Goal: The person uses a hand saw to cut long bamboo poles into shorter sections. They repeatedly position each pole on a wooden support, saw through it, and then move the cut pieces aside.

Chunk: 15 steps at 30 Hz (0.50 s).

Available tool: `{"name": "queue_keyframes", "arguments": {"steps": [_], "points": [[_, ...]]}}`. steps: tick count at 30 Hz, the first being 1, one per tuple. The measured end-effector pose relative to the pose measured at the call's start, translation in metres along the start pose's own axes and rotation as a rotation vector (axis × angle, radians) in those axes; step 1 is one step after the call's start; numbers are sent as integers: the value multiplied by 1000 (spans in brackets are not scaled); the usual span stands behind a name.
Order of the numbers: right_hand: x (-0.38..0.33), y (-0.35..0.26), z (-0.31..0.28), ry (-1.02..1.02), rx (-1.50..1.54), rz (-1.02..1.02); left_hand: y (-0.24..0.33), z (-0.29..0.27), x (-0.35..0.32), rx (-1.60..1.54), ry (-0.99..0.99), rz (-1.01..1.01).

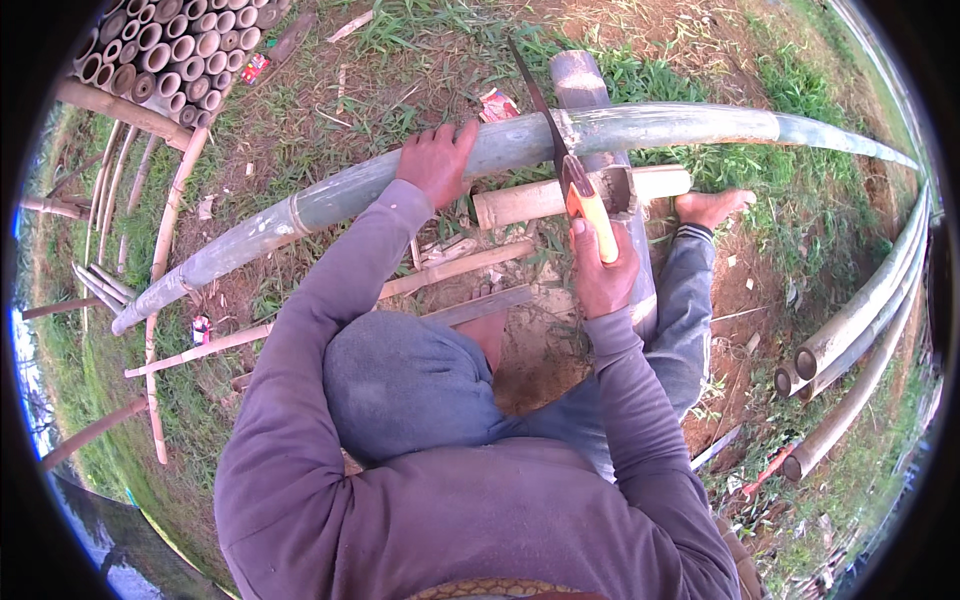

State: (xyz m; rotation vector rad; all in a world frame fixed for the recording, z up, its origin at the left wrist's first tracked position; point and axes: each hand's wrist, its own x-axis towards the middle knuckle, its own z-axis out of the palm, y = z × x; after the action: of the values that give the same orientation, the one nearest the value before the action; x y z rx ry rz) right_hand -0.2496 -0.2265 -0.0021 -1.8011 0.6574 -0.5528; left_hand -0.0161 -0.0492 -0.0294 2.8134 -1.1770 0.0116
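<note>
A long green-grey bamboo pole [340, 197] lies crosswise in front of me, resting over a bamboo support [578, 82]. My left hand [436, 163] presses down on the pole with its fingers over the top. In my right hand [605, 278] is a hand saw [580, 195] with an orange and pale yellow handle. Its dark blade crosses the pole just left of the support and points away from me. Whether the teeth have entered the bamboo cannot be made out. A shorter bamboo piece [535, 203] lies under the pole beside the saw.
Many cut bamboo pieces [180, 48] are stacked at the far left behind a bamboo rail [170, 220]. Several bamboo poles [850, 320] lie at the right. A machete-like blade [715, 447] is on the ground near my right side. My bare right foot [712, 205] rests beside the support.
</note>
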Motion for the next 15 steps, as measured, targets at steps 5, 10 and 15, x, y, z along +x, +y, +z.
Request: {"name": "queue_keyframes", "arguments": {"steps": [5,10,15], "points": [[5,-8,-4,-18,-46,3,1,-11,2,2,-67,-16],[11,-17,-8,-78,-38,57,2,1,-2,17,26,-5],[-4,-16,-3,-22,10,30,5,5,-4,29,68,0]]}}
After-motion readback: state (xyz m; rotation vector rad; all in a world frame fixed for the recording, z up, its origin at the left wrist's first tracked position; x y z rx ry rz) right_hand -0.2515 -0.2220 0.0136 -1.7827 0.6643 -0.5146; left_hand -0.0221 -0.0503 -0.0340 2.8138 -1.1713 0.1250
